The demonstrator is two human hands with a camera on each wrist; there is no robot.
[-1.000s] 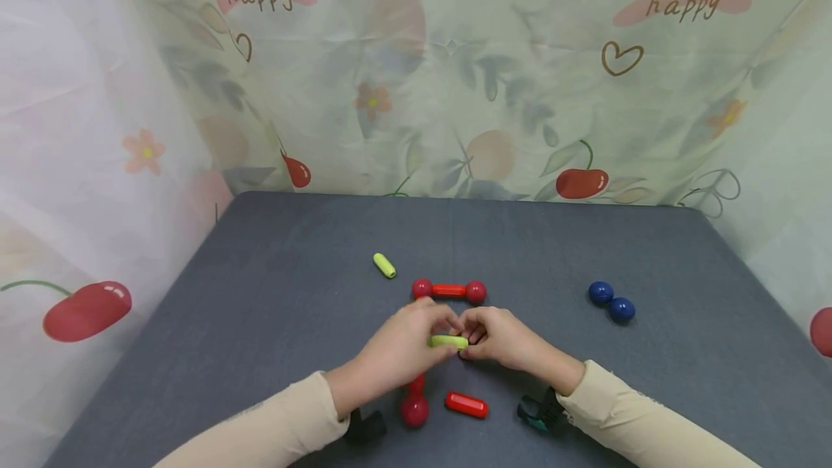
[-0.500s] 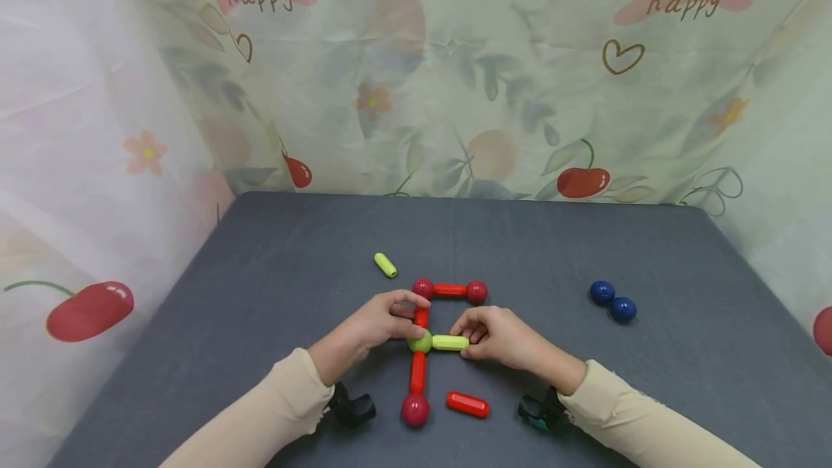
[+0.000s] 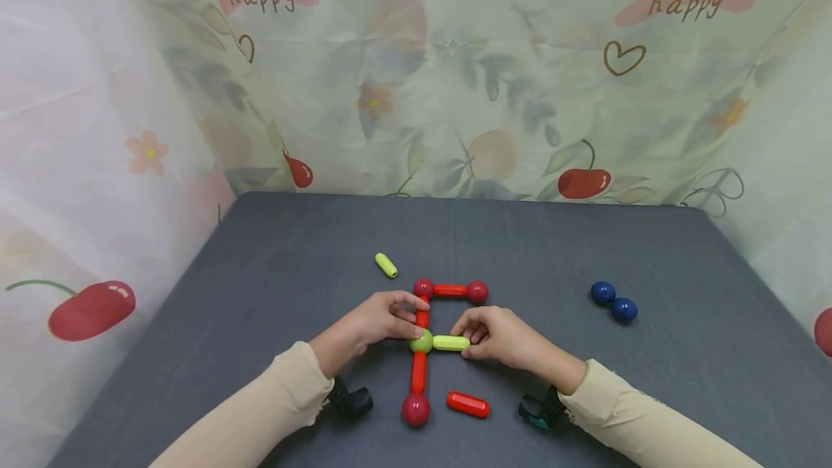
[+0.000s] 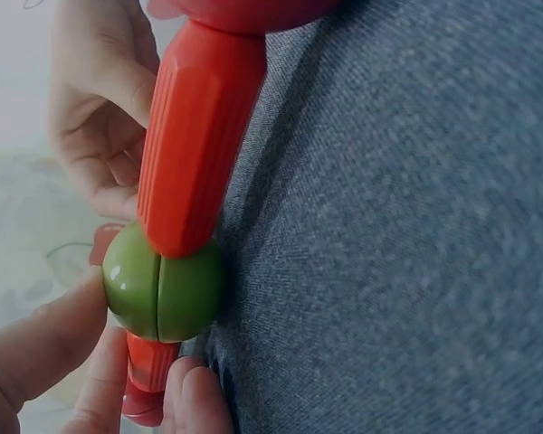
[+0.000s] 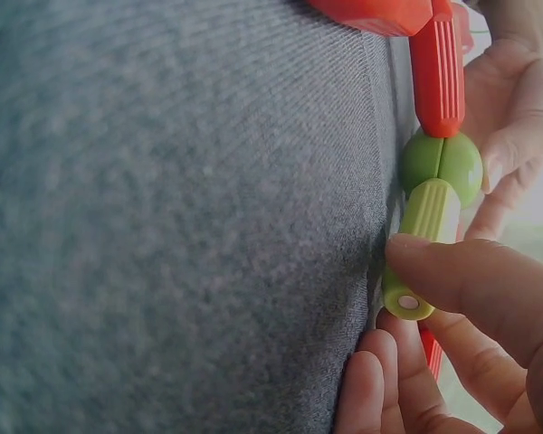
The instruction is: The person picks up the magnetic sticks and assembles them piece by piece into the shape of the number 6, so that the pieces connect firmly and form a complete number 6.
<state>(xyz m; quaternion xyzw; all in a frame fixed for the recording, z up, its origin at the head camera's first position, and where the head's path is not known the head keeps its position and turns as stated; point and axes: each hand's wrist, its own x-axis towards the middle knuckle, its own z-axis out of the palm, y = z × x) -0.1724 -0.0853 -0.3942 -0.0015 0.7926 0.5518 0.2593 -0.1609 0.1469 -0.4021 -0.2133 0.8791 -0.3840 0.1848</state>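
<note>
Pinching ribbed lime rod [image 3: 451, 343] by its outer end with right hand [image 3: 503, 338], seemingly gripping abutting green ball [image 3: 425, 344] with left hand [image 3: 379, 325], far from back edge of table [image 3: 279, 251]; should handle light, stiff, surest held across ribs

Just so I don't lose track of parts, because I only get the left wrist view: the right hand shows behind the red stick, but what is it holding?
Observer: The right hand pinches a yellow-green stick, which the left wrist view doesn't show.
Operator: Is any red stick lying loose?
Observer: Yes, one loose red stick lies to the right of the nearest red ball.
Operator: And any balls apart from the build?
Observer: Two blue balls sit side by side, off to the right of both hands.
</note>
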